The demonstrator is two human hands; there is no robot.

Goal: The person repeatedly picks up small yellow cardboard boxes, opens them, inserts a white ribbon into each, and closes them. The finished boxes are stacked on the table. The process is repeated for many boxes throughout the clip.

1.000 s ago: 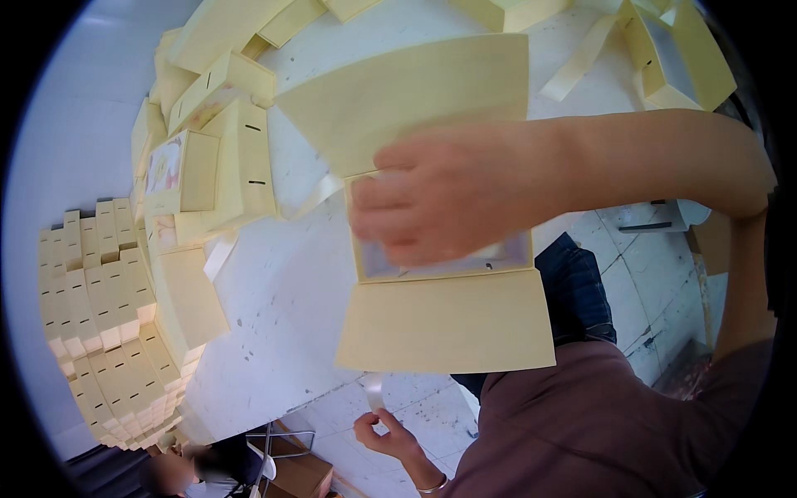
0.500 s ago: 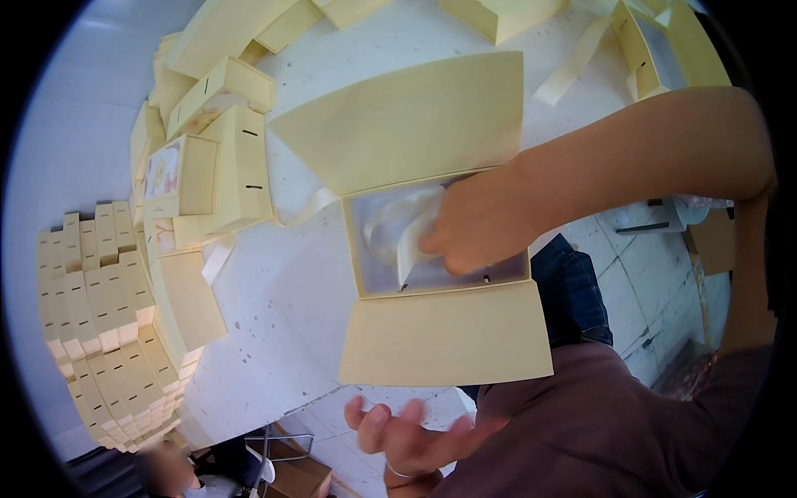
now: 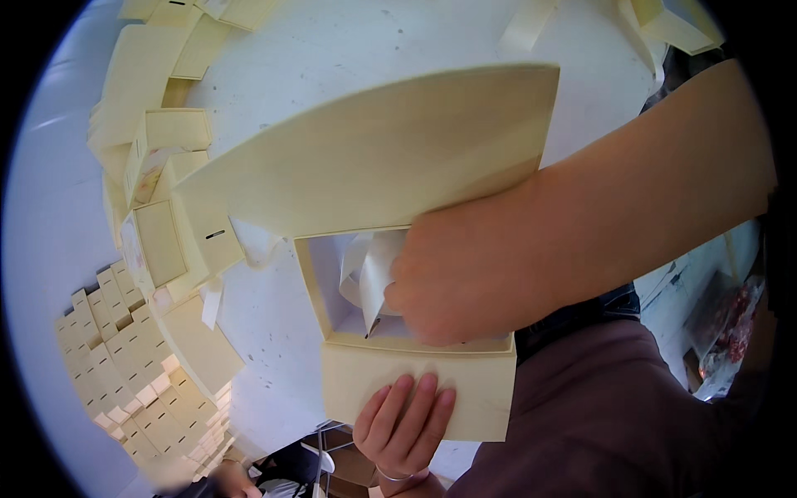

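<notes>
An open cream cardboard box [image 3: 310, 286] lies in front of me, its large lid [image 3: 382, 153] spread away and its front flap [image 3: 477, 402] folded out on the near side. My right hand [image 3: 444, 282] reaches into the box, fingers curled and partly hidden, closed on a white satin ribbon [image 3: 382, 270]. The ribbon loops inside the box, and one part hangs close to a dark slot along the near wall. Over the flap's outer edge, my left hand [image 3: 403, 427] grips with fingers on top; its thumb is hidden.
Similar cream boxes [image 3: 162, 241] stand piled on the white table [image 3: 274, 357] at left, with tall stacks [image 3: 116, 349] farther left. A loose ribbon [image 3: 527, 25] lies at the far side. Another open box [image 3: 677, 25] is at far right. A person [image 3: 232, 480] shows at lower left.
My left hand has risen from below the flap, palm up, to hold the flap. The box appears lower and closer, with my right hand still in it at the ribbon.
</notes>
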